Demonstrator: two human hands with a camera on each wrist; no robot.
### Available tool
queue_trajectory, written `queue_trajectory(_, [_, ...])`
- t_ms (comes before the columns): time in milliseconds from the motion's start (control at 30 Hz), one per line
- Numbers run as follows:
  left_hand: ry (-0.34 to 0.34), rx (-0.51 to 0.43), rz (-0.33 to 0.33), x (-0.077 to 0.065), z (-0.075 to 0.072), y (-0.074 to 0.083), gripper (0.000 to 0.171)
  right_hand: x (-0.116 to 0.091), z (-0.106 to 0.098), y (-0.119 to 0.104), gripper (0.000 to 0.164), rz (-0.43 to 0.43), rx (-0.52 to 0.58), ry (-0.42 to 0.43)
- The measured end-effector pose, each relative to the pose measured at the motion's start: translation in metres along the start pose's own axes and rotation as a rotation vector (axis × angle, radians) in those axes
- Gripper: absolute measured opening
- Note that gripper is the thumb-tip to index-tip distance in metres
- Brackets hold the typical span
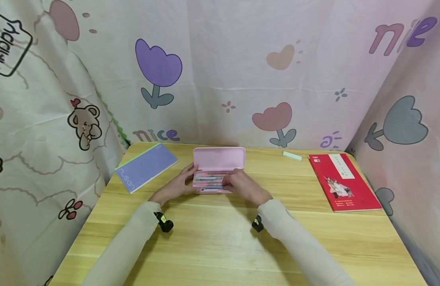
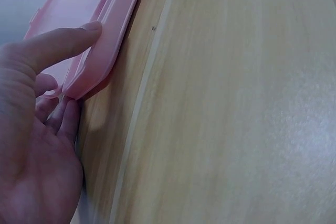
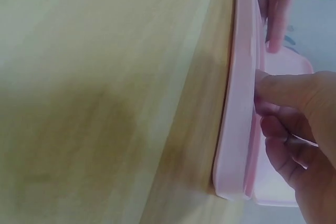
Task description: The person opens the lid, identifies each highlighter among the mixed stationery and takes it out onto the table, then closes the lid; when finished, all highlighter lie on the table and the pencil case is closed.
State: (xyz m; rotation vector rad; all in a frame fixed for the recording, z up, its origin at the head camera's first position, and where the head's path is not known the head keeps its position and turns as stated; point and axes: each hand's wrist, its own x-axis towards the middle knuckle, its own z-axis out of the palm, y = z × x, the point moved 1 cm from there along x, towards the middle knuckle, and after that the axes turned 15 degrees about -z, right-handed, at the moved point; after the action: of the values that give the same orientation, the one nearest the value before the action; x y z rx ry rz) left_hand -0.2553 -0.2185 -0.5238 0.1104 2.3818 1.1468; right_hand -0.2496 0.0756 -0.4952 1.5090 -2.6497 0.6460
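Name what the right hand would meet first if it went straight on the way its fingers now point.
Most likely the pens in the open pink case, just ahead of the right hand; whether it is touching them is unclear.

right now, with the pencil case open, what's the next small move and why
Perhaps lift one pen gently with the right hand: it reaches into the pencil case, though any grip is hidden, while the left hand holds the case's left end and the lid stands open.
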Motion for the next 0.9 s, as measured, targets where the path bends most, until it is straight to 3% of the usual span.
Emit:
queue_trajectory(200, [-0.002, -0.002, 0.01, 0.0007, 0.002, 0.0009, 0.112, -0.0005, -0.0035, -0.0022, 0.007, 0.0, 0.0, -0.018])
queue_trajectory(467, [0.003, 0.015, 0.037, 0.0048, 0.0057, 0.0, 0.112, -0.0013, -0.0084, -0.0048, 0.006, -0.019, -0.083, -0.091])
queue_trajectory(700, [0.015, -0.019, 0.052, 0.0048, 0.0056, -0.0029, 0.111, -0.0043, -0.0019, -0.0007, 0.009, -0.038, -0.021, -0.022])
queue_trajectory(900, [0.039, -0.027, 0.044, 0.0014, 0.0034, -0.0074, 0.112, -0.0045, -0.0032, -0.0052, 0.013, -0.002, -0.007, -0.023])
